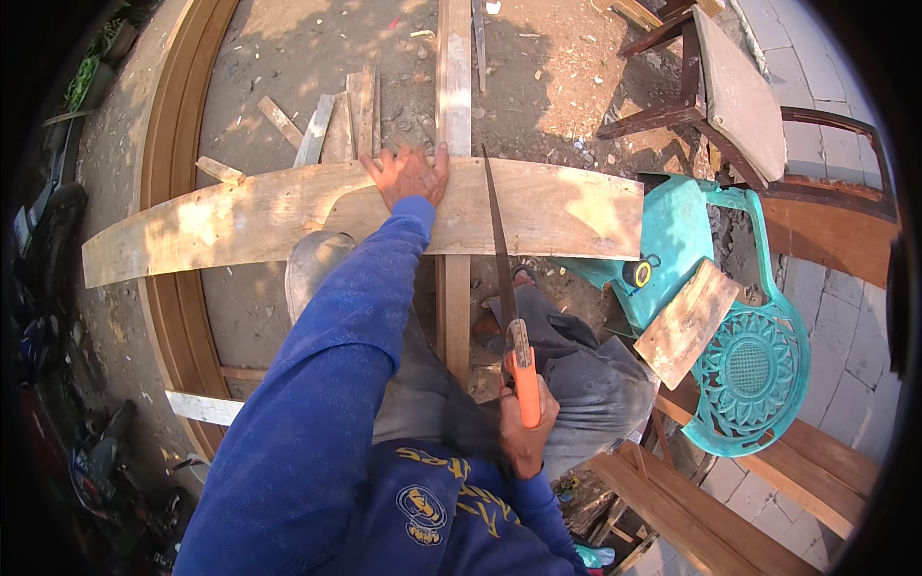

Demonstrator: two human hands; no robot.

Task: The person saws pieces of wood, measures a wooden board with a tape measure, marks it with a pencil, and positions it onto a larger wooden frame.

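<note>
A long, thin plywood board lies crosswise in front of me, resting over upright-running timber beams. My left hand presses flat on its far edge near the middle, fingers spread. In my right hand is a handsaw, gripped by its orange handle. The saw's blade points away from me and crosses the board just right of my left hand. Whether the teeth have cut into the wood cannot be made out. My knee is close to the board's near edge, left of the middle beam.
A turquoise plastic chair lies at the right, bearing a yellow tape measure and a wood offcut. Behind it stands a wooden chair. Brown door-frame timbers run along the left. Scrap pieces lie beyond the board.
</note>
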